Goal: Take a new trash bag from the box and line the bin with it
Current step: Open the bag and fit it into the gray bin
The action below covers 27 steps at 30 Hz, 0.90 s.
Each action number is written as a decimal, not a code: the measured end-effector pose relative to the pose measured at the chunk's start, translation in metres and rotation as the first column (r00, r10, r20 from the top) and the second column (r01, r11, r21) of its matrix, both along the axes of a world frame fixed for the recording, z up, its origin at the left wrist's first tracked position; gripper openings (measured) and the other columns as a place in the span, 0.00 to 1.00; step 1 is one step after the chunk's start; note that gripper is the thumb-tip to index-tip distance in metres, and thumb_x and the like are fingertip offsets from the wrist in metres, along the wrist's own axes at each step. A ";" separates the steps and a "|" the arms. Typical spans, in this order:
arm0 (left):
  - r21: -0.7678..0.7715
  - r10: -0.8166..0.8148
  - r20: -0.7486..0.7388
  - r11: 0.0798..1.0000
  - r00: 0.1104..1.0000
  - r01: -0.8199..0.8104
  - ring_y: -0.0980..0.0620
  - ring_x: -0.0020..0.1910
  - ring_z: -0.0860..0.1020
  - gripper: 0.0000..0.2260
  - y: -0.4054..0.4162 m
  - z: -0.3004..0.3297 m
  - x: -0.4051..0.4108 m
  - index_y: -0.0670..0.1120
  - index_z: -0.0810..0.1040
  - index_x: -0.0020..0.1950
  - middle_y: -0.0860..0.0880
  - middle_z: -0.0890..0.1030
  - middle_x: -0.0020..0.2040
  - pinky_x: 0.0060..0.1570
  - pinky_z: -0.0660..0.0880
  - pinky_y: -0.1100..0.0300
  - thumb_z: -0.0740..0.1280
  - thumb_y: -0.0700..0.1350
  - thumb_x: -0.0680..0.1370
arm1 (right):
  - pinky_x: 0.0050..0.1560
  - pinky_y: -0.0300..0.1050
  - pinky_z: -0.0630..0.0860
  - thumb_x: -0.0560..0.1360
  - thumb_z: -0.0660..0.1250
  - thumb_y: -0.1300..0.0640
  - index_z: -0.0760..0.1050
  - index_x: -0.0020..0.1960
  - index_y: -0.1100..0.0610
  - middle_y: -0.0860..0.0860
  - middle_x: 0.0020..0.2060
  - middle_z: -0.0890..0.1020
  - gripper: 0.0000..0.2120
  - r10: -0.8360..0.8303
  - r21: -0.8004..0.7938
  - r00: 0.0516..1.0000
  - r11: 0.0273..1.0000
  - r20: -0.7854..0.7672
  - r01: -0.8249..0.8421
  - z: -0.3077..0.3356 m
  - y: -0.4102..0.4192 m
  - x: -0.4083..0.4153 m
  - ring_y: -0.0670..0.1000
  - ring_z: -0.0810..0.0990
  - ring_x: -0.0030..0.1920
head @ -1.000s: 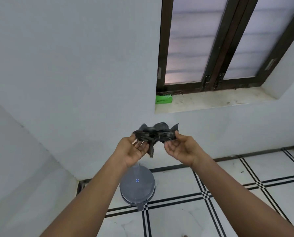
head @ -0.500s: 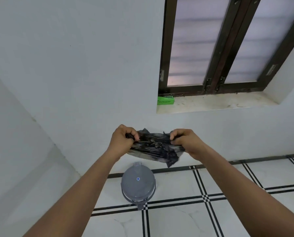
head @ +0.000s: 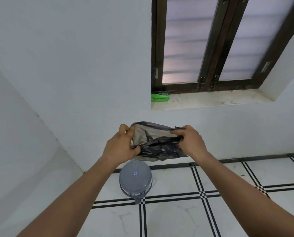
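A crumpled black trash bag (head: 158, 144) hangs in mid-air between both hands, partly spread with its mouth pulled apart. My left hand (head: 120, 144) grips its left edge, fingers curled into the plastic. My right hand (head: 190, 142) pinches the right edge at about the same height. Below the bag, on the tiled floor against the wall, stands a grey round bin (head: 135, 179) with its lid closed and a small blue dot on top. A green box (head: 159, 97) lies at the left end of the window sill.
A white wall runs behind the bin, with a corner to the left. A dark-framed window (head: 219, 43) sits above the stone sill (head: 211, 100). The floor (head: 228, 211) has white tiles with black double lines.
The bag has gone from a tight wad to a partly spread sheet. Both hands have turned over and moved apart, stretching the plastic between them.
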<state>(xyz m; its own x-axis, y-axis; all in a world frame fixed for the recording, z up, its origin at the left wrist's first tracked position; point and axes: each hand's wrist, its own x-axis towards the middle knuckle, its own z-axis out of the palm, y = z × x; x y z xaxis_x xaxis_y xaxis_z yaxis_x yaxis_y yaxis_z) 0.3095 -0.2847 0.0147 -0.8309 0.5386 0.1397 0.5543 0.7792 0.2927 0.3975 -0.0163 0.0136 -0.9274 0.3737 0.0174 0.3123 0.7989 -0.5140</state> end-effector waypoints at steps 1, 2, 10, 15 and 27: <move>-0.030 0.056 0.014 0.998 0.998 -0.055 0.45 0.50 0.78 0.41 0.000 -0.002 0.002 0.48 0.60 0.80 0.49 0.64 0.60 0.40 0.75 0.55 0.70 0.62 0.72 | 0.51 0.46 0.77 0.72 0.63 0.67 0.79 0.67 0.40 0.47 0.62 0.74 0.30 0.015 0.035 0.999 0.999 0.029 -0.016 -0.002 0.001 0.006 0.54 0.79 0.56; -0.043 0.126 0.044 0.991 0.991 -0.124 0.44 0.52 0.77 0.45 0.001 -0.003 0.005 0.46 0.56 0.81 0.47 0.64 0.61 0.41 0.75 0.55 0.70 0.64 0.72 | 0.51 0.46 0.77 0.72 0.63 0.68 0.76 0.70 0.41 0.47 0.64 0.73 0.32 0.024 0.053 0.998 0.998 0.061 -0.028 -0.005 0.001 0.011 0.55 0.79 0.56; 0.211 0.318 0.581 0.830 0.749 -0.516 0.45 0.60 0.77 0.44 0.004 -0.010 0.030 0.51 0.68 0.68 0.51 0.65 0.58 0.56 0.71 0.52 0.68 0.75 0.60 | 0.55 0.48 0.78 0.68 0.64 0.59 0.66 0.77 0.44 0.51 0.67 0.69 0.37 0.003 -0.127 0.989 0.992 0.147 0.016 -0.011 -0.016 0.034 0.55 0.78 0.60; 0.126 0.456 0.076 0.878 0.887 -0.462 0.43 0.52 0.78 0.58 0.005 -0.018 0.045 0.45 0.49 0.82 0.44 0.61 0.67 0.46 0.79 0.48 0.80 0.65 0.64 | 0.42 0.44 0.76 0.60 0.73 0.42 0.77 0.54 0.44 0.42 0.46 0.80 0.23 -0.090 -0.426 0.993 0.897 0.082 0.116 -0.002 -0.051 0.039 0.46 0.80 0.46; -0.309 0.368 -0.099 0.872 0.925 -0.380 0.40 0.48 0.76 0.47 -0.152 -0.050 0.022 0.57 0.46 0.84 0.44 0.59 0.73 0.42 0.78 0.47 0.70 0.36 0.74 | 0.47 0.36 0.73 0.70 0.61 0.72 0.82 0.62 0.42 0.48 0.61 0.79 0.32 -0.024 -0.318 0.998 0.947 0.066 0.044 -0.012 -0.090 0.038 0.52 0.80 0.55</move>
